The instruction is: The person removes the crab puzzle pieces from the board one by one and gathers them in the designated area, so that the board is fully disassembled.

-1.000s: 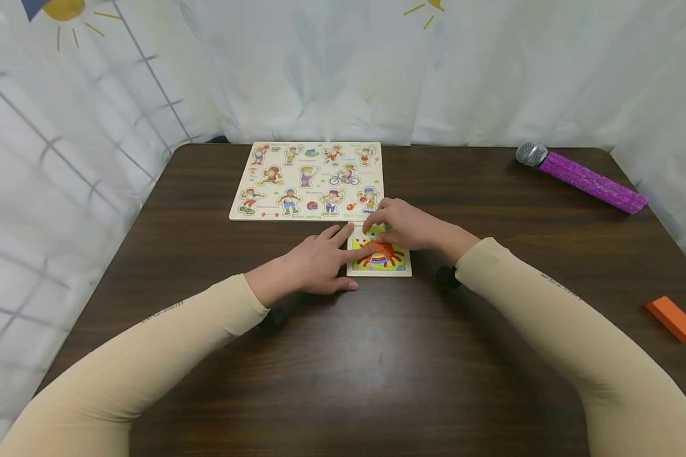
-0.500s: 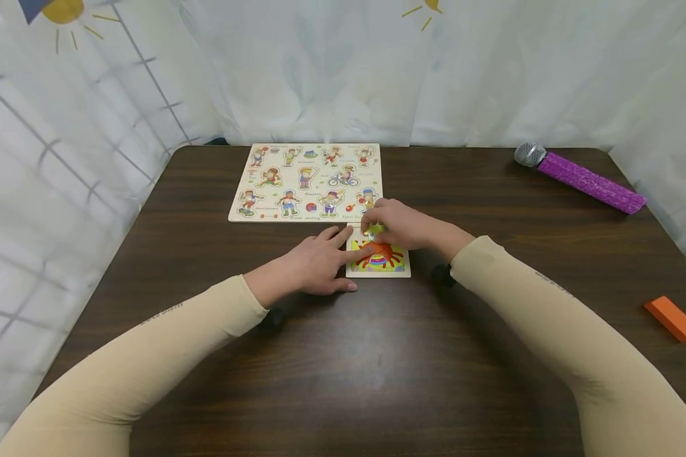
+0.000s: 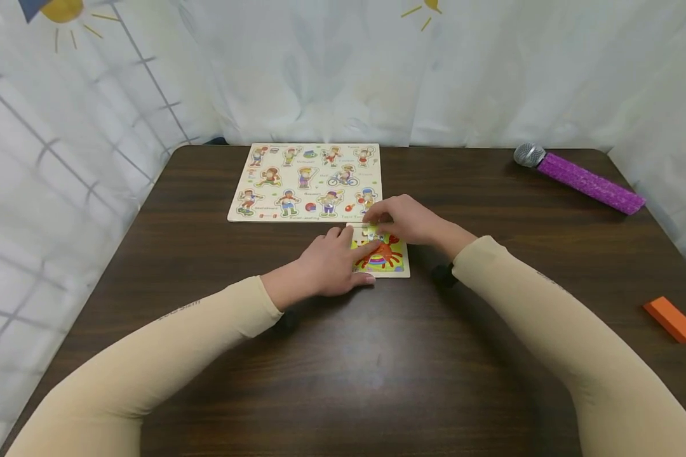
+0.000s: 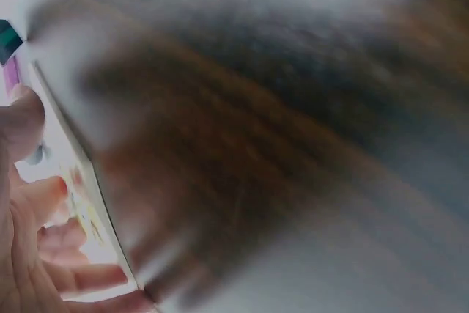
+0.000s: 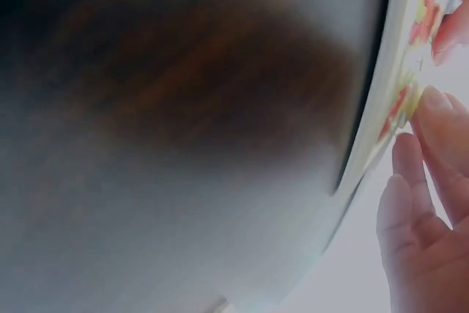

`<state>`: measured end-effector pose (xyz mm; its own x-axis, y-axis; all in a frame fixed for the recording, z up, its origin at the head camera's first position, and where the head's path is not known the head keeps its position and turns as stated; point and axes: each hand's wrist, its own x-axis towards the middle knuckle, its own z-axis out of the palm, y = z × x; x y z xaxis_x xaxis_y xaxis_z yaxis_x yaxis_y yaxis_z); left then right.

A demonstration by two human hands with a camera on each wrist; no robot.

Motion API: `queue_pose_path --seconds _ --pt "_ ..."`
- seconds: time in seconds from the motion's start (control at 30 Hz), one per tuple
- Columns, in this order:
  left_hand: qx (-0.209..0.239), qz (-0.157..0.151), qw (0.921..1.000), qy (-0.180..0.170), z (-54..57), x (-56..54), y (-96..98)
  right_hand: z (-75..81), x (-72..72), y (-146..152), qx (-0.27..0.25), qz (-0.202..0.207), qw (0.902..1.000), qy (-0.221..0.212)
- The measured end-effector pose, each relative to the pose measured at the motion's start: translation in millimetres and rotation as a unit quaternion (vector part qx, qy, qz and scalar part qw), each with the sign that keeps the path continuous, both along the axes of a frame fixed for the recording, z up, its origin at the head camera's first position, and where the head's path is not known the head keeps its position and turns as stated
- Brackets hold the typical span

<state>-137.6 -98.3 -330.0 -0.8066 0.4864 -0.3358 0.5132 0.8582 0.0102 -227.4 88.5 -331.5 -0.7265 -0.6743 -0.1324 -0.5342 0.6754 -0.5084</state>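
A small square crab puzzle (image 3: 399, 263) lies on the dark table in the head view, its red crab on yellow-green partly covered by both hands. My left hand (image 3: 330, 261) rests at its left side, index finger stretched over the crab and thumb along the front edge. In the left wrist view the left fingers (image 4: 44, 199) spread beside the board's pale edge. My right hand (image 3: 408, 221) bends over the puzzle's top edge, thumb and fingers pinching a yellow-green puzzle piece (image 5: 412, 102). Bare wood shows at the upper left of the puzzle.
Behind the small puzzle lies a large wooden board (image 3: 274, 206) with sports figures. A purple microphone (image 3: 591, 181) is at the back right, and an orange block (image 3: 672, 319) near the right table edge. White curtains (image 3: 354, 70) hang behind the table.
My left hand has shifted slightly right, its thumb now along the puzzle's front edge. The right hand has moved a little right and back, uncovering more of the crab.
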Motion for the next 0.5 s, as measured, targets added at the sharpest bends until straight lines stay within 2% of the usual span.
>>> queue_pose_path --seconds 0.27,0.5 --pt "0.011 0.046 0.9989 -0.001 -4.5 3.4 17.1 1.5 4.5 6.3 0.001 0.011 0.9999 0.011" --pt "0.003 0.051 0.9987 0.006 -6.4 3.1 20.0 0.9 6.5 8.4 0.001 0.014 0.9998 0.011"
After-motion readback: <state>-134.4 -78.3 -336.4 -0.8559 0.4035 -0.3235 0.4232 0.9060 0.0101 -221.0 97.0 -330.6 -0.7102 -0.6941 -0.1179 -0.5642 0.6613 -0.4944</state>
